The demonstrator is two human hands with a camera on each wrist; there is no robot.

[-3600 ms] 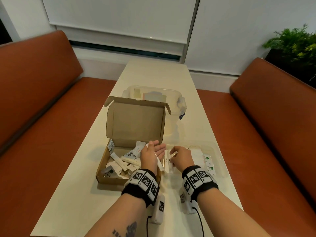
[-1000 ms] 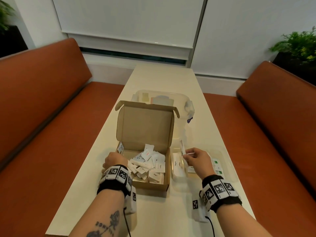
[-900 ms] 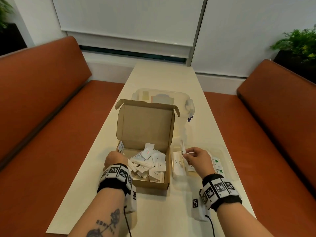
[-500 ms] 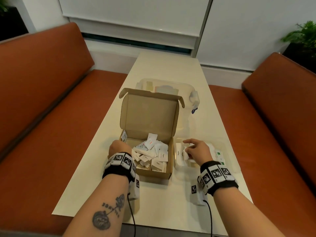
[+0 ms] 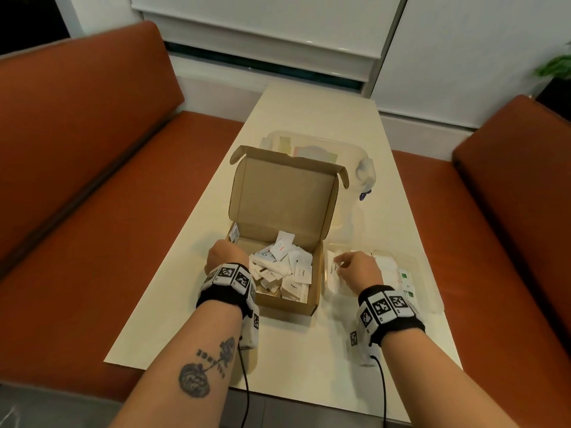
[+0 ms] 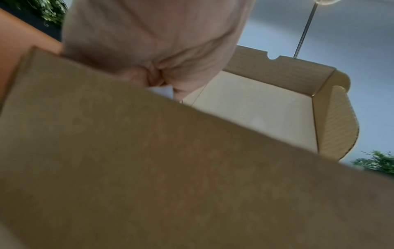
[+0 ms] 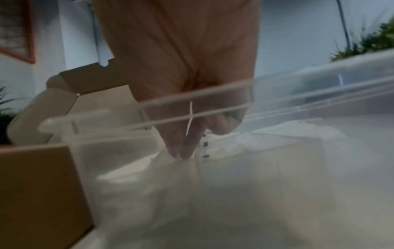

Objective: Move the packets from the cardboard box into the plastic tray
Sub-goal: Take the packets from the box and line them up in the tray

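Right hand (image 5: 358, 271) pinching packet (image 5: 333, 268)

It is looking like a café or office break-room booth: two rust-orange padded benches (image 5: 77, 156) are facing each other across a long cream table (image 5: 312, 128). Pale wall panels with a lowered white blind (image 5: 262, 23) are closing off the far end, and a potted green plant (image 5: 556, 64) is peeking in behind the right bench.
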